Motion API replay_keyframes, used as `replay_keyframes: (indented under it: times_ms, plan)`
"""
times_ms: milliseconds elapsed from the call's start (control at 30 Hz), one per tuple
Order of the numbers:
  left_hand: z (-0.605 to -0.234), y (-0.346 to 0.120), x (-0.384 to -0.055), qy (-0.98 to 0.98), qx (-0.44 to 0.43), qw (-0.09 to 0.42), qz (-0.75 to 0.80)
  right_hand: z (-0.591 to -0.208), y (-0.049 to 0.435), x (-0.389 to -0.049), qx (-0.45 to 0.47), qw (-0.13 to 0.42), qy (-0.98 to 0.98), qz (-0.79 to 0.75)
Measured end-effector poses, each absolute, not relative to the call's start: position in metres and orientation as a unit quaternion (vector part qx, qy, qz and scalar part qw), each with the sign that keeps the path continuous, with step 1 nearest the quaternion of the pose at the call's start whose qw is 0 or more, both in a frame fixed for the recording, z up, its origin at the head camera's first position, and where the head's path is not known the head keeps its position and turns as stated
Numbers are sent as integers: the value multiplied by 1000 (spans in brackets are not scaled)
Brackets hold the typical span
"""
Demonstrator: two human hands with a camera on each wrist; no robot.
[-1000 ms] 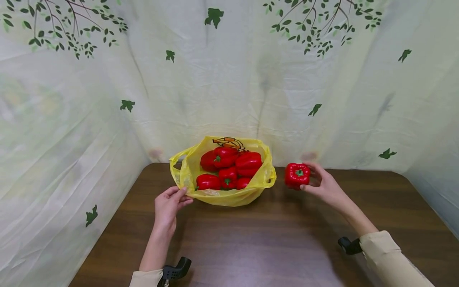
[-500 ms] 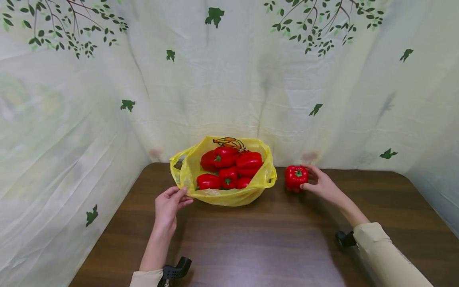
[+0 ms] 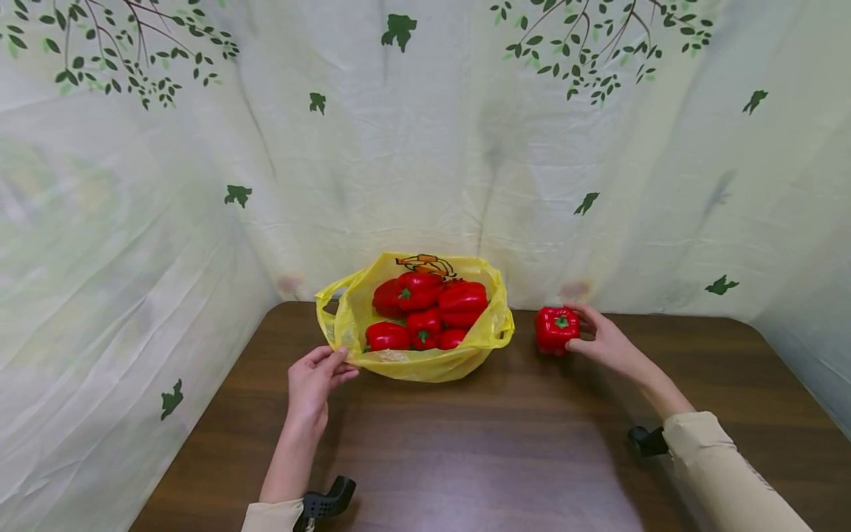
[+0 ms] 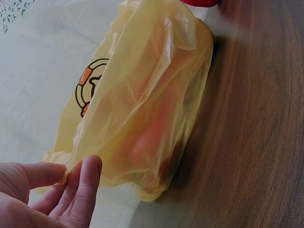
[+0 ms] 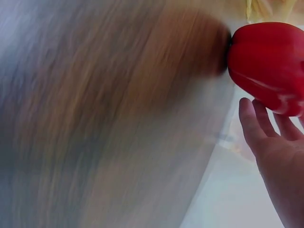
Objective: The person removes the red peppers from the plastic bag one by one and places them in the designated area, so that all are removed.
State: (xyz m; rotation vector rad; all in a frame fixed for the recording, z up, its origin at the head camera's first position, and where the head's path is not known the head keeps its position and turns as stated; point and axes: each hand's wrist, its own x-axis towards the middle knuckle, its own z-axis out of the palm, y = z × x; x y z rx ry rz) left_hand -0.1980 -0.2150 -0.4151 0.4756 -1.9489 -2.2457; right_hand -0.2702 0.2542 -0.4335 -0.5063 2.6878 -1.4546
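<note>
A yellow plastic bag stands at the back of the table with its mouth spread. Several red bell peppers lie inside it. My left hand pinches the bag's rim at its front left corner; in the left wrist view, thumb and fingers meet on the thin film. Right of the bag, apart from it, another red bell pepper stands with its green stem facing me. My right hand holds that pepper from its right side, thumb in front and fingers behind. In the right wrist view, the pepper is partly cut off.
The brown wooden table reaches back to a pale curtain printed with leaves, close behind the bag. Each wrist wears a black camera mount.
My right hand and its pepper have sunk slightly toward the table, then shifted a little to the right. The left hand and the bag stay in place.
</note>
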Motion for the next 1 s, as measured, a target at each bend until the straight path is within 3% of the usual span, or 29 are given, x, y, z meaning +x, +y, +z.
replay_keyframes:
  times_ms: [767,1000]
  plan:
    - [-416,-216,-199,-643,155,73,-747,-425,265,-267,-162,23,870,-465]
    - [-414,-215,-198,-641,156,69,-748,-413,264,-257,-186,-79,858,-471]
